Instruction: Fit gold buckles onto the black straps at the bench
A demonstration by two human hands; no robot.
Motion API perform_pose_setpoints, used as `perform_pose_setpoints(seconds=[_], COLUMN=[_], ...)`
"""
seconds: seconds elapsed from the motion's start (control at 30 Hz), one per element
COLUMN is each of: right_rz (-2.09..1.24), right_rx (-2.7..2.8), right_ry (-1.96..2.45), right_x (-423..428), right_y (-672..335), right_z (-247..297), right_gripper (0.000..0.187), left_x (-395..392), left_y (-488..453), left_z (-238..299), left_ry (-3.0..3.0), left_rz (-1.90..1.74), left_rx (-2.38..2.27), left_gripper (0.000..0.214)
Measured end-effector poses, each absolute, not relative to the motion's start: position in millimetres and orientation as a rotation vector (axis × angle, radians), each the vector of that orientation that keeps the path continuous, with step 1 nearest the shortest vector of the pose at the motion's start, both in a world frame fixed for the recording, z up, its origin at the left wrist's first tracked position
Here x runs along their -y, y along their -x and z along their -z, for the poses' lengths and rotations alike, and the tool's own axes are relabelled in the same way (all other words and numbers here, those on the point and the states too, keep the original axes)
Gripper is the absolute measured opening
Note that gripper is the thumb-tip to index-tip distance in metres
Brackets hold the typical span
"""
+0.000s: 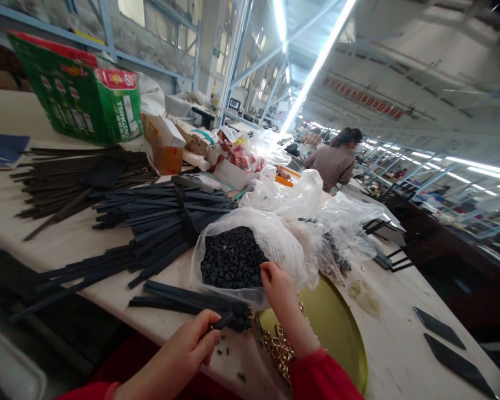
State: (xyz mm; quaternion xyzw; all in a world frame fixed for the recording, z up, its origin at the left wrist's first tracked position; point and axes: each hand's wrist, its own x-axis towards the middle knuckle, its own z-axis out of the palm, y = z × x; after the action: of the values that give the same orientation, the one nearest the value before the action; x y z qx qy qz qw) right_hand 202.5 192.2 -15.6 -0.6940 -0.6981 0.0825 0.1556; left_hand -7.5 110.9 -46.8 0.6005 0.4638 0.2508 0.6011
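My left hand (191, 347) is closed on the end of a thin black strip (226, 320) near the table's front edge, beside a small bundle of black strips (183, 300). My right hand (277, 286) reaches into an open clear plastic bag (275, 239) full of small black pieces (231, 258); its fingertips are pinched at the edge of the pile, and what they hold is too small to make out. Under my right wrist sits a round yellow-green tray (337, 328) with gold chain links (279, 347) at its near edge.
Large piles of black strips (158, 222) cover the left of the table. A green carton (79, 91), an open cardboard box (164, 147) and more plastic bags (316, 205) stand behind. Two dark flat pieces (441, 333) lie at right. Another person (335, 158) sits farther down the bench.
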Motion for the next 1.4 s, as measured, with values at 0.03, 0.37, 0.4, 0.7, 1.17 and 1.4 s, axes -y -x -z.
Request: perform_pose_setpoints(seconds=[0.03,0.37,0.4,0.7,1.17,1.4], right_rz=[-0.187,0.012,0.013,-0.044,-0.381,-1.01], right_rx=[2.033,2.253,2.256,2.157,1.677,1.428], right_ry=[2.046,2.238,2.246,2.17,1.845,1.522], right_x=[-207.2,-232.6,-232.3,-223.1,-204.4,-151.0], right_y=[-205.2,-197.9,-198.2,-208.6,-221.3,-194.0], right_z=[18.6,36.7,35.6,23.4,12.5,-3.1], right_gripper=[0.017,0.015,0.015,0.013,0.008,0.021], left_x=[-111.9,-113.2,-111.7,-95.3,-104.0,-103.8], left_y=[7.2,4.8,4.2,12.3,0.5,1.4], left_z=[51.7,42.8,40.3,38.7,25.5,16.0], left_ry=[-1.384,-1.392,-1.405,-1.475,-1.481,-1.423], left_rz=[-0.586,-0.552,-0.549,-0.68,-0.715,-0.86], left_rx=[-1.063,-1.071,-1.077,-1.095,-1.095,-1.096], left_gripper=[0.022,0.023,0.023,0.02,0.024,0.024])
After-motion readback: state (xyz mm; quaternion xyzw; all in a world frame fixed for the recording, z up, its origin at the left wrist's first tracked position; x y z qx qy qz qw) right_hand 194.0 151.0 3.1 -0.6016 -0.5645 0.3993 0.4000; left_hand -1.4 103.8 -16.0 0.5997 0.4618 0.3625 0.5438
